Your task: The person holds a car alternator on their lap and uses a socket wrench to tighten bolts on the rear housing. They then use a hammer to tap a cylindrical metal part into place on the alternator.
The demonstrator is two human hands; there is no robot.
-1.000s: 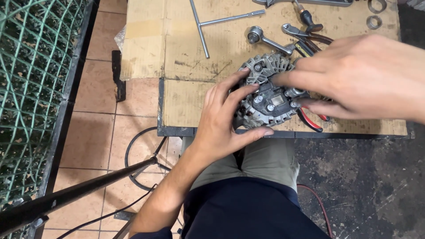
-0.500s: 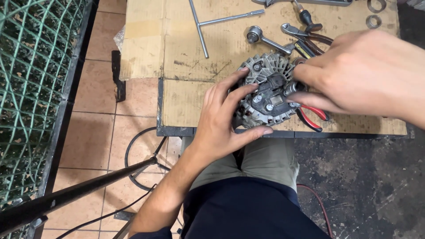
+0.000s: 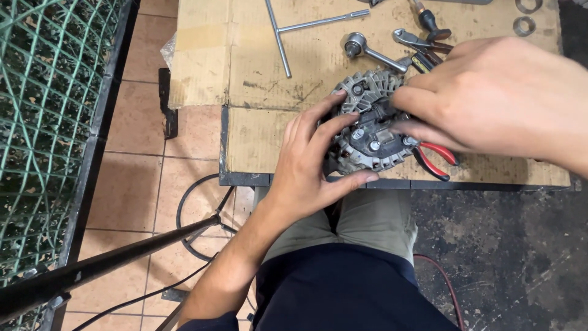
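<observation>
A round grey metal alternator (image 3: 367, 132) lies on the cardboard-covered table (image 3: 263, 129) near its front edge. My left hand (image 3: 312, 162) wraps its left and lower side, thumb under the rim, fingers spread over the casing. From the right, my right hand (image 3: 490, 95) comes in above it, and its fingertips press on the black and metal parts at the alternator's top centre. Red-handled pliers (image 3: 438, 160) lie on the table just right of the alternator, partly under my right hand.
A long T-handle wrench (image 3: 288, 30), a ratchet (image 3: 367, 52), a dark-handled tool (image 3: 432, 24) and metal rings (image 3: 523, 26) lie at the back of the table. A green wire mesh frame (image 3: 43, 122) stands at left. A dark bar (image 3: 110, 260) crosses the tiled floor.
My right hand has shifted slightly left over the alternator's top. My left hand keeps the same hold, and the alternator has barely moved.
</observation>
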